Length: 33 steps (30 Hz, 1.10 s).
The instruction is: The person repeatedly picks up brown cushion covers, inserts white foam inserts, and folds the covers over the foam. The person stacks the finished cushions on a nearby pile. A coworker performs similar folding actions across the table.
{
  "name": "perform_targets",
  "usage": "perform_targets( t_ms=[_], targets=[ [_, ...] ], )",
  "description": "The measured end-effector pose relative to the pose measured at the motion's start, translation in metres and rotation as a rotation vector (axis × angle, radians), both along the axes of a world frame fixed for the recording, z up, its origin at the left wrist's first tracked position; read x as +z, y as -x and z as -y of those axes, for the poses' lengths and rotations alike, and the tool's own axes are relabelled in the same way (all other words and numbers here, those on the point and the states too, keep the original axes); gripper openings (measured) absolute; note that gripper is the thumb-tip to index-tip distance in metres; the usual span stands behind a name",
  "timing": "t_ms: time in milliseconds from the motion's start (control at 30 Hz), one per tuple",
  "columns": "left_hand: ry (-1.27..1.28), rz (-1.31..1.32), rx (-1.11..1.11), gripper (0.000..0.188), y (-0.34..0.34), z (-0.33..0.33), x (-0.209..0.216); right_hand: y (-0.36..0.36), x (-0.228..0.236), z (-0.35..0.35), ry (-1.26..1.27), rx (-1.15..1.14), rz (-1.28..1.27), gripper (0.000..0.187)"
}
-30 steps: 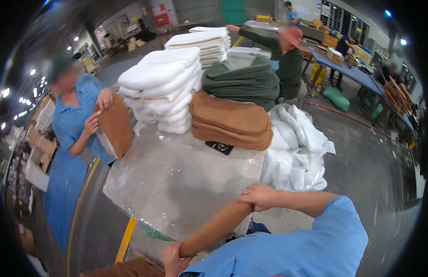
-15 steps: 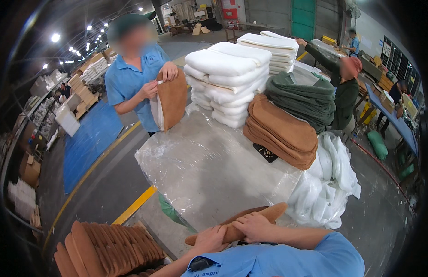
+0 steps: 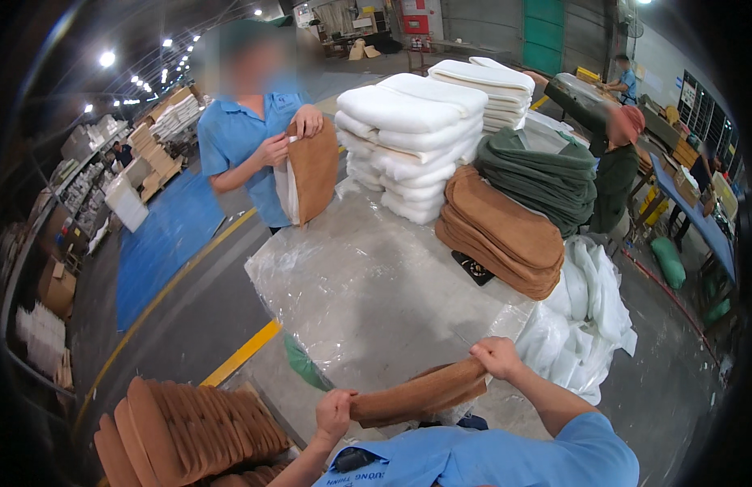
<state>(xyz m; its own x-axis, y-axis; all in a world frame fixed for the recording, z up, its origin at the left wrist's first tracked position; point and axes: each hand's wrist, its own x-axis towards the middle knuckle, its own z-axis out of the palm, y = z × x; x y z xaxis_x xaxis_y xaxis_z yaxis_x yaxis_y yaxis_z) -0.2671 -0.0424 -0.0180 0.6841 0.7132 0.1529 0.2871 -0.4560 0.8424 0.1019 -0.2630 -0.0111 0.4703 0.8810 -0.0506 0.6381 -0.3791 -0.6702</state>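
A brown fabric cushion cover stretches between my two hands, close to my body at the table's near edge. My left hand is closed round its left end. Its right end is gripped by my right hand, held a little higher. The cover looks long and narrow, with a fold along its length. Ahead of it lies the plastic-covered table. At the table's right side sits a stack of similar brown covers, and a dark green stack lies behind that.
White folded padding is piled at the table's far side. Across the table a co-worker holds a brown cover with white filling. Upright brown pieces stand in a row at lower left. Clear plastic bags hang at the right edge.
My hands have moved apart to opposite ends of the brown cover, my right hand going right and up, my left hand going left. The cover is now drawn out between them.
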Motion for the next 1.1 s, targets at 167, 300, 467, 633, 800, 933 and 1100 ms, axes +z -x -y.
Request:
perform_targets(
  t_ms=[167,300,467,633,800,933,1100],
  targets=[
    [0.613,0.334,0.243,0.064,0.004,0.013,-0.024,-0.01,-0.067,0.026,-0.448,-0.403,-1.046,0.073],
    [0.981,0.557,0.282,0.069,0.016,0.026,-0.047,0.004,-0.091,0.04,-0.493,-0.51,-1.27,0.073],
    [1.05,0.565,0.325,0.058,0.025,0.033,-0.048,-0.001,-0.083,0.043,-0.385,-0.46,-1.237,0.062],
    [1.207,0.312,0.55,0.047,0.045,0.042,-0.036,0.002,-0.055,0.07,-0.041,-0.637,-1.18,0.05],
    [1.387,0.203,0.388,0.047,0.053,0.042,-0.021,0.008,-0.019,0.087,0.041,-0.493,-1.354,0.05],
    [1.04,0.207,0.288,0.051,0.038,0.031,0.0,-0.001,-0.004,0.072,-0.209,-0.309,-1.085,0.053],
    [0.706,0.499,0.234,0.053,0.008,0.022,0.03,0.003,-0.001,0.052,-0.563,-0.347,-1.06,0.06]
  ],
)
